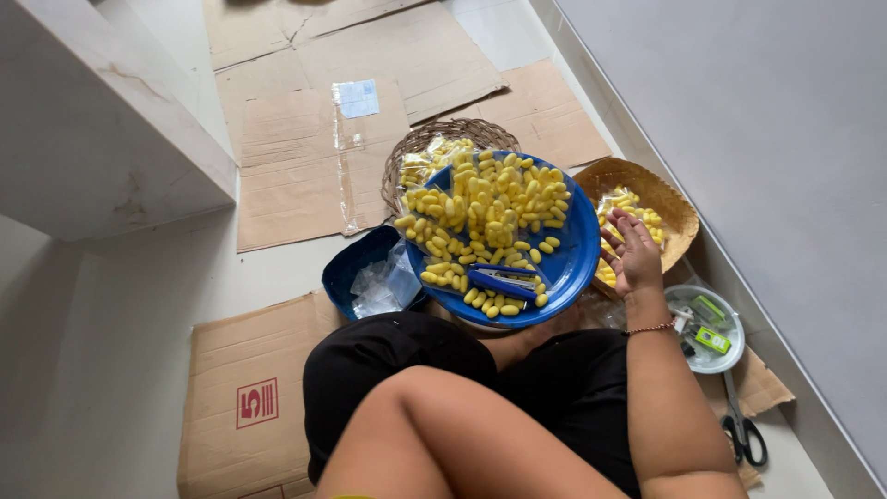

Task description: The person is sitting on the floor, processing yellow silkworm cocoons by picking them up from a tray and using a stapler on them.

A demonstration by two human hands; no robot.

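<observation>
A round blue tray [575, 261] heaped with several small yellow oval pieces [490, 205] sits in front of my lap. A blue stapler [502, 280] lies on its near side. My right hand [634, 254] hovers at the tray's right rim, above a woven basket [667, 196] that also holds yellow pieces. Its fingers are loosely curled and apart, and I see nothing in them. My left hand is out of sight.
A second woven basket [416, 146] sits behind the tray, and a dark blue container [351, 268] with clear bags is to its left. A small white bowl [716, 362] of green and white bits and scissors [742, 427] lie at the right by the wall. Flattened cardboard [286, 157] covers the floor.
</observation>
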